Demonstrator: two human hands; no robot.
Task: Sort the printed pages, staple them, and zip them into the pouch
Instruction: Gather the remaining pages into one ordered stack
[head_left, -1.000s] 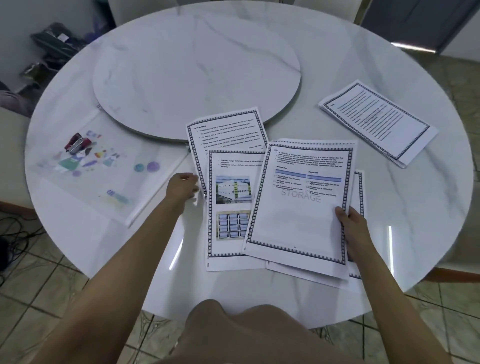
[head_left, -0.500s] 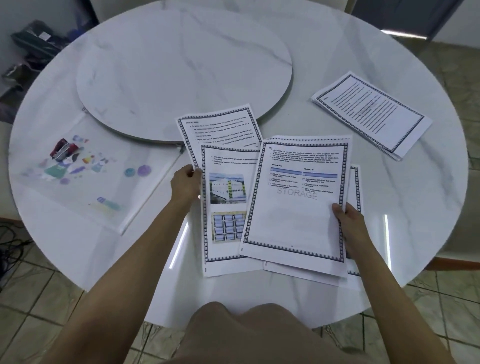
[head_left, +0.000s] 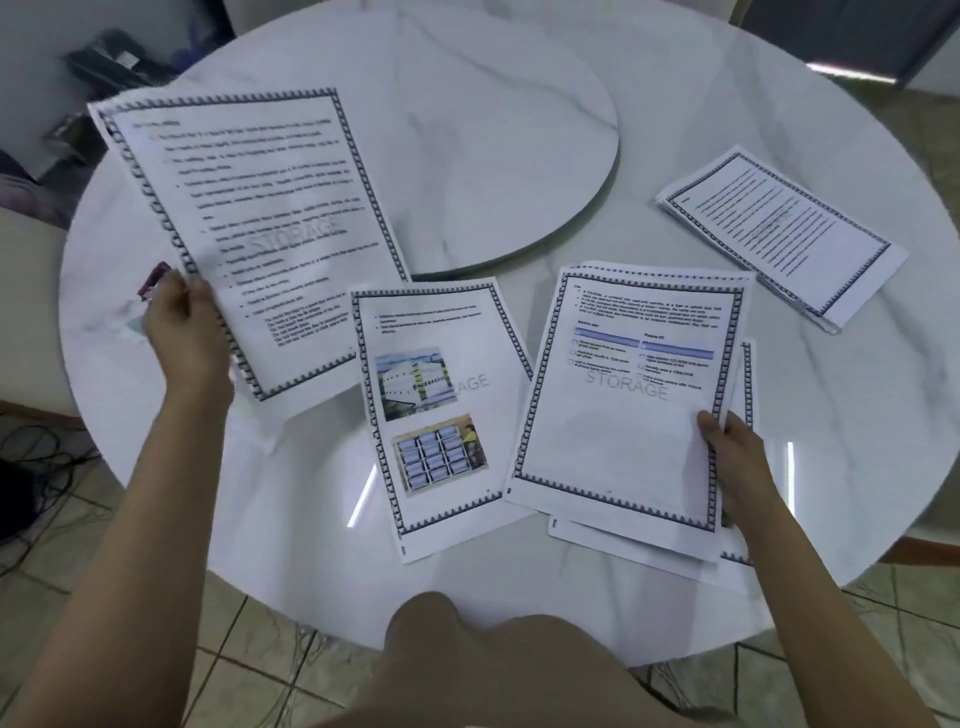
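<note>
Left hand (head_left: 182, 322) has its fingers and thumb curled on the near left edge of one text page (head_left: 249, 234), held up off the table (head_left: 519, 587) and tilted. Its long axis runs away from the person, the far end leaning left. Just past the knuckles peeks a blurred red thing, likely the stapler (head_left: 156, 278).

Moving right, the picture page (head_left: 436, 415) lies flat and loose, with no hand on it. Next comes the right hand (head_left: 737, 457), thumb on top, pinching the right edge of the near stack (head_left: 628, 405). That stack is fanned, with sheets poking out below and to the right. Farther off to the right, apart from everything else, sits the far stack (head_left: 779, 234), lying at a slant beside the turntable (head_left: 493, 130).

So here's the crux: both stacks lie to the right of the raised sheet, across the picture page. The right hand is nearer to them, but it's occupied. Looks like sorting is only midway, nothing stapled yet. My guess is the sheet must swing rightward and square its long axis to whichever stack it joins.
</note>
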